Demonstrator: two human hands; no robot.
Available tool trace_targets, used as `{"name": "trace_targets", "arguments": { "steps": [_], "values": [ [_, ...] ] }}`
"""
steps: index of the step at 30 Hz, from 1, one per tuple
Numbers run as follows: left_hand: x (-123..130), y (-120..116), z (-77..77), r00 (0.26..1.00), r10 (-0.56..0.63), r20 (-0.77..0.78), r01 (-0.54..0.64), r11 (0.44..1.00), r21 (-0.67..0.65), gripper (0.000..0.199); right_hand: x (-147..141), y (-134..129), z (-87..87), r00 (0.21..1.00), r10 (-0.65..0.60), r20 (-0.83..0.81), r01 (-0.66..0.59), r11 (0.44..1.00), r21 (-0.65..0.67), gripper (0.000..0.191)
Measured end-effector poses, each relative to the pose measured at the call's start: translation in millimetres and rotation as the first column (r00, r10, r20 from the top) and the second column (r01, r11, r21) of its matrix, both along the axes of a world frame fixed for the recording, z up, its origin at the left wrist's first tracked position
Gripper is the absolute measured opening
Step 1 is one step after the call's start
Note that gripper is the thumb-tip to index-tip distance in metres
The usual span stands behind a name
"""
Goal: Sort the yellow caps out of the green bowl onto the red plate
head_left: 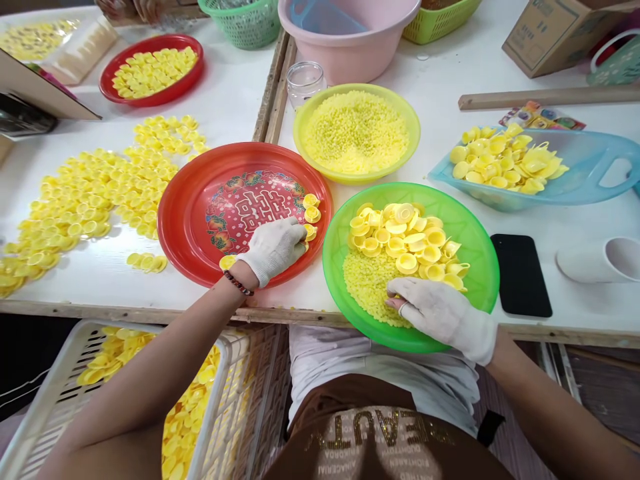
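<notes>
Gloved L hand (273, 250) on red plate (183, 227) by yellow caps (311, 215), grip unclear. Gloved R hand (440, 313) curled in yellow granules (367, 290), green plate (480, 267). Shirt (380, 427) reads BEAUTY

White tables (235, 87) pushed together, wooden edging (273, 87) along the join, wooden rail (125, 312) along the front. Cardboard box (560, 37) at far right, wood slat (550, 98) lying just below it. Brownish floor (600, 393) low right. Light even, soft glare on tabletops.
</notes>
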State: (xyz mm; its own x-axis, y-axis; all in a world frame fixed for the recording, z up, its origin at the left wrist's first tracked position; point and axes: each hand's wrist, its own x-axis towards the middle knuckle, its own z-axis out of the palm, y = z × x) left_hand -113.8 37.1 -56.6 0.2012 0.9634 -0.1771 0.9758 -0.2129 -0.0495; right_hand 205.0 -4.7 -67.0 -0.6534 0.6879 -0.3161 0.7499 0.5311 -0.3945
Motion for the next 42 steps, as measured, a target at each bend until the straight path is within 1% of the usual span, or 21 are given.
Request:
{"name": "trace_targets", "arguments": {
  "steps": [2, 4, 5, 6, 8, 9, 10, 11, 12, 13, 14, 16, 18, 20, 22, 24, 29, 33, 37, 40, 42],
  "values": [
    [-4.7, 0.2, 1.3, 0.994, 0.035, 0.103, -0.034, 0.999, -0.007, 0.022, 0.4, -0.2, -0.8, 1.0, 0.001, -0.007, -0.001, 1.0, 0.004, 0.019],
    [-8.6, -1.6, 8.6, 0.959, 0.072, 0.276, -0.072, 0.997, -0.011, 0.02, 1.0, -0.4, -1.4, 1.0, 0.006, -0.011, -0.005, 1.0, 0.013, 0.019],
    [-9.3, -3.4, 15.1, 0.915, 0.088, 0.393, -0.086, 0.996, -0.024, 0.021, 1.3, -0.5, -1.6, 1.0, 0.009, -0.011, -0.009, 1.0, 0.016, 0.02],
    [-9.0, -5.4, 23.2, 0.846, 0.102, 0.523, -0.094, 0.995, -0.043, 0.022, 1.6, -0.6, -1.7, 1.0, 0.012, -0.011, -0.011, 1.0, 0.018, 0.02],
    [-6.0, -8.7, 41.7, 0.67, 0.108, 0.734, -0.077, 0.994, -0.076, 0.028, 2.0, -0.6, -1.9, 1.0, 0.01, -0.006, -0.01, 1.0, 0.018, 0.021],
    [-4.3, -9.3, 50.1, 0.606, 0.095, 0.789, -0.065, 0.995, -0.07, 0.032, 2.1, -0.6, -2.0, 1.0, 0.007, -0.003, -0.007, 1.0, 0.017, 0.021],
    [-3.1, -8.8, 56.5, 0.585, 0.067, 0.808, -0.055, 0.998, -0.042, 0.033, 2.2, -0.6, -2.2, 1.0, 0.003, 0.0, -0.003, 1.0, 0.018, 0.021],
    [-2.7, -7.4, 60.2, 0.614, 0.026, 0.789, -0.047, 0.999, 0.004, 0.032, 2.2, -0.6, -2.4, 1.0, 0.001, 0.004, -0.002, 1.0, 0.019, 0.021],
    [-3.4, -5.2, 60.7, 0.686, -0.012, 0.727, -0.038, 0.998, 0.052, 0.029, 2.2, -0.6, -2.6, 1.0, 0.002, 0.007, -0.002, 1.0, 0.021, 0.021],
    [-5.0, -2.7, 58.1, 0.768, -0.035, 0.64, -0.024, 0.996, 0.084, 0.026, 2.1, -0.6, -2.7, 1.0, 0.004, 0.009, -0.004, 1.0, 0.023, 0.021],
    [-7.0, -0.2, 52.8, 0.835, -0.042, 0.549, -0.014, 0.995, 0.097, 0.025, 1.9, -0.6, -2.8, 1.0, 0.007, 0.009, -0.007, 1.0, 0.025, 0.021],
    [-10.5, 3.2, 37.4, 0.927, -0.014, 0.374, -0.011, 0.998, 0.065, 0.023, 1.5, -0.5, -2.7, 1.0, 0.012, 0.007, -0.012, 0.999, 0.03, 0.02],
    [-10.5, 3.7, 22.5, 0.976, 0.035, 0.215, -0.037, 0.999, 0.005, 0.024, 1.1, -0.5, -2.4, 1.0, 0.014, 0.003, -0.014, 0.999, 0.032, 0.019],
    [-6.4, 2.6, 13.4, 0.997, 0.063, 0.054, -0.061, 0.997, -0.039, 0.028, 0.9, -0.4, -1.9, 1.0, 0.013, 0.004, -0.013, 1.0, 0.025, 0.019],
    [-0.5, 1.6, 10.8, 0.995, 0.078, -0.065, -0.082, 0.994, -0.066, 0.032, 0.9, -0.3, -1.6, 1.0, 0.007, 0.005, -0.007, 1.0, 0.015, 0.019],
    [4.3, 1.3, 11.8, 0.989, 0.086, -0.121, -0.096, 0.992, -0.084, 0.034, 0.8, -0.2, -1.4, 1.0, 0.002, 0.008, -0.002, 1.0, 0.009, 0.019],
    [7.2, 1.7, 12.7, 0.988, 0.069, -0.136, -0.084, 0.991, -0.105, 0.032, 0.7, -0.1, -2.2, 1.0, 0.003, 0.017, -0.003, 1.0, 0.012, 0.019],
    [5.4, 2.8, 8.6, 0.987, 0.101, -0.121, -0.112, 0.99, -0.081, 0.03, 1.1, -0.4, -2.8, 1.0, 0.009, 0.006, -0.009, 1.0, 0.02, 0.019],
    [-2.9, 4.6, 6.8, 0.991, 0.136, -0.008, -0.136, 0.987, -0.091, 0.026, 1.7, -0.6, -3.5, 1.0, 0.008, 0.0, -0.008, 1.0, 0.022, 0.02],
    [-11.9, 4.8, 9.8, 0.983, 0.156, 0.093, -0.149, 0.986, -0.072, 0.023, 2.1, -0.4, -4.3, 1.0, 0.012, -0.003, -0.012, 1.0, 0.023, 0.02],
    [-16.3, 4.8, 12.6, 0.981, 0.148, 0.126, -0.142, 0.988, -0.055, 0.023, 2.2, -0.3, -4.6, 1.0, 0.015, -0.002, -0.015, 1.0, 0.02, 0.02]
  ]
}}
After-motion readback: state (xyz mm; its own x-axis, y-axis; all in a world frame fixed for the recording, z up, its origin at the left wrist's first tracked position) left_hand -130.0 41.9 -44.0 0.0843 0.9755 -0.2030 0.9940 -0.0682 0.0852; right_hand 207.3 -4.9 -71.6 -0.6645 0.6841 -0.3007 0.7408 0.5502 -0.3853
